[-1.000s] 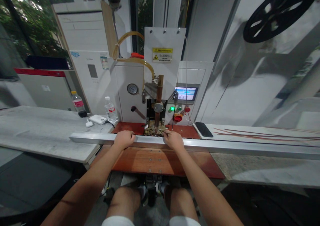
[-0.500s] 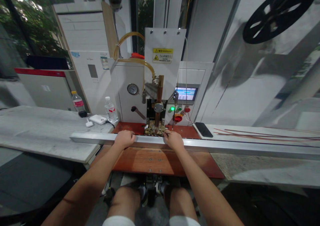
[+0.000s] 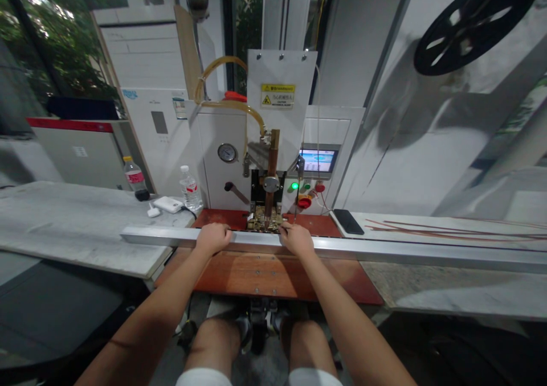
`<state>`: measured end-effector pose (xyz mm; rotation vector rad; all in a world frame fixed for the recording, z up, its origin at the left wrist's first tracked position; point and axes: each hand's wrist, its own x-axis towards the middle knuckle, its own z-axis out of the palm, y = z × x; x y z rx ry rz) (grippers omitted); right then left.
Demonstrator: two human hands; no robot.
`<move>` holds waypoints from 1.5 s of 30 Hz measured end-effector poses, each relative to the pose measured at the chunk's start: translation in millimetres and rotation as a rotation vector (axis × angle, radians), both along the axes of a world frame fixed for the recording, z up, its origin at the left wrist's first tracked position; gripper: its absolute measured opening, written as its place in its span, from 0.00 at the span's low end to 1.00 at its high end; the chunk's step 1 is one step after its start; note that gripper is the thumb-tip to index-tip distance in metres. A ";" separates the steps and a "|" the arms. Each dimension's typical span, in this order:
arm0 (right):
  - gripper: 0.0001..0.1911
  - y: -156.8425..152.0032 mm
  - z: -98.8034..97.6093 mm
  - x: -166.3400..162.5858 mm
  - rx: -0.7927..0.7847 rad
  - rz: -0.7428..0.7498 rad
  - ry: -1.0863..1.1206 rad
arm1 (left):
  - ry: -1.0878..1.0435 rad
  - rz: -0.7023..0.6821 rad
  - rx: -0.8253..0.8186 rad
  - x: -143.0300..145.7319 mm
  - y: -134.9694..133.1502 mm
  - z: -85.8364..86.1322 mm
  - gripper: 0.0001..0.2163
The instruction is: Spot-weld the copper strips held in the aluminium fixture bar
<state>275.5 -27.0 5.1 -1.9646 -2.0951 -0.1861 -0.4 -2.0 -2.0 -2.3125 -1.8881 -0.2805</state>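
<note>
A long silver metal bar (image 3: pixel 256 239) lies crosswise in front of a white machine and runs out of view at the right. My left hand (image 3: pixel 213 238) is closed over it, fingers curled at its far edge. Farther right, my right hand (image 3: pixel 297 238) is closed on the same bar, its thumb and forefinger together at the far edge. Between the hands, just behind the bar, sits a small brass-coloured fixture (image 3: pixel 258 218). A copper rod (image 3: pixel 272 158) comes down from the machine head to it. My fingertips are partly hidden.
Beneath the bar is a reddish-brown board (image 3: pixel 256 272). To the left, a clear bottle (image 3: pixel 190 188), a cola bottle (image 3: pixel 137 178) and a white power bank (image 3: pixel 168 204) stand on a pale table. At right are a phone (image 3: pixel 348 221) and several copper-coloured rods (image 3: pixel 444 232). A lit screen (image 3: pixel 318 160) faces me.
</note>
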 end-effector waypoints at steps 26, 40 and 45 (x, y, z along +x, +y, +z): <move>0.21 -1.5 1.2 -1.5 -0.025 -0.017 0.013 | -0.034 0.015 0.005 1.0 -1.3 -0.1 0.20; 0.20 1.3 -2.3 0.3 0.000 0.005 0.022 | -0.011 0.013 0.018 1.7 -1.2 0.7 0.21; 0.20 0.2 -1.2 -0.6 -0.014 -0.005 0.014 | -0.017 0.023 0.004 2.0 -1.4 1.1 0.20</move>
